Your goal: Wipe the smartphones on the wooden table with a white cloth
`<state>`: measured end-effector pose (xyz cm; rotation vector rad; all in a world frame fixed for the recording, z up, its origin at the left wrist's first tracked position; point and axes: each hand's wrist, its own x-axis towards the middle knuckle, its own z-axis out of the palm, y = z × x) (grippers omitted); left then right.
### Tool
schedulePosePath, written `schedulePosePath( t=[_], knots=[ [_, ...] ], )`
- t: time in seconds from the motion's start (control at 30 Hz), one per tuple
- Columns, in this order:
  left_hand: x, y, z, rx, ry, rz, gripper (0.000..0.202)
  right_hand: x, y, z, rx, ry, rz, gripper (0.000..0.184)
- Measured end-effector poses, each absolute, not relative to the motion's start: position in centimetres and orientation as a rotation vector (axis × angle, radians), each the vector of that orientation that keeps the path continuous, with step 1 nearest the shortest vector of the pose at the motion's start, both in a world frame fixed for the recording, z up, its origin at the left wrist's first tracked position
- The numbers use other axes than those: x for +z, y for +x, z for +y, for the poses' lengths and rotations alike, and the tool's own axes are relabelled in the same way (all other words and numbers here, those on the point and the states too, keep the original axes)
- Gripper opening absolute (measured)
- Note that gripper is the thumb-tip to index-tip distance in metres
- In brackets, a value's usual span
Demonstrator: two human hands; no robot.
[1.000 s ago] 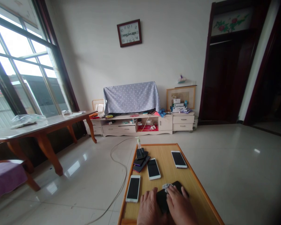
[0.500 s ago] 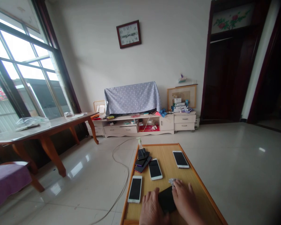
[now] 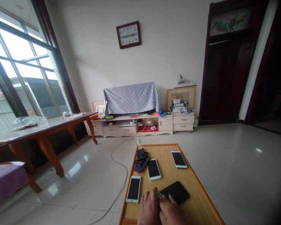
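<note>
A black phone (image 3: 175, 192) lies screen up on the low wooden table (image 3: 196, 200) near its front. My left hand (image 3: 148, 208) rests flat on the table against the phone's near left corner. Beside it, my right hand (image 3: 172, 212) presses a small crumpled wipe (image 3: 159, 195) onto that same corner, and the hand hides most of the wipe. Three white phones lie further out: one at the left edge (image 3: 133, 188), one in the middle (image 3: 153, 169) and one at the right (image 3: 179, 159). A stack of dark phones (image 3: 141, 160) sits at the far left.
A small pump bottle (image 3: 139, 143) stands at the table's far left corner. A cable (image 3: 120, 179) trails over the tiled floor to the left. Further off are a long wooden table (image 3: 44, 125) by the window, a covered TV on a white cabinet (image 3: 135, 123) and a dark door (image 3: 224, 78).
My right hand has drawn back with the wipe from the phone's far end to its near left corner. Most of the black screen now shows. My left hand has stayed put.
</note>
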<state>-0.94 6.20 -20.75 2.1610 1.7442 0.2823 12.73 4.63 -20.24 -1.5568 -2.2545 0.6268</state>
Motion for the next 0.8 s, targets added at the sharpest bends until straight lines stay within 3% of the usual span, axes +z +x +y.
schedulePosePath(
  t=[0.23, 0.57, 0.8],
  knots=[
    [-19.9, -0.6, 5.5, 0.424, 2.212, 1.722, 0.073, -18.4, 16.2, 3.4, 0.63, -1.6, -2.152, 0.037],
    [-19.7, -0.8, 5.5, 0.397, 2.207, 1.722, 0.061, -21.3, 15.6, 3.8, 0.497, -1.6, -2.245, 0.05],
    [-18.7, -0.5, 5.0, 0.405, 2.224, 1.732, 0.066, -21.5, 19.9, 5.7, 0.188, -1.969, -1.986, 0.057]
  ],
)
